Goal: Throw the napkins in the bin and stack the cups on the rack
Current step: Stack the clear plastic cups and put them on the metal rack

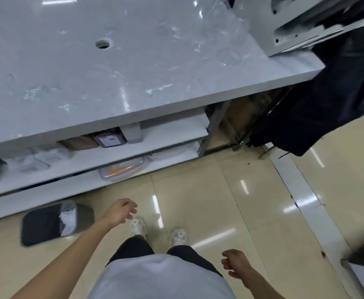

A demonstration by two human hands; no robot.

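Observation:
A black-lined bin (45, 225) stands on the floor at the lower left, with white crumpled napkins (67, 220) inside near its right side. Clear plastic cups (224, 29) lie blurred on the grey marble counter (133, 72) at the upper right. My left hand (120, 212) hovers just right of the bin, fingers loosely apart and empty. My right hand (233, 263) hangs low at the right beside my body, fingers curled, holding nothing that I can see. No rack is clearly in view.
White shelves (166, 134) under the counter hold boxes and a clear container (122, 169). A grey metal frame (306, 24) and dark cloth (327, 100) stand at the upper right. The floor is glossy beige tile (209, 190). My feet in white shoes (155, 231) stand below.

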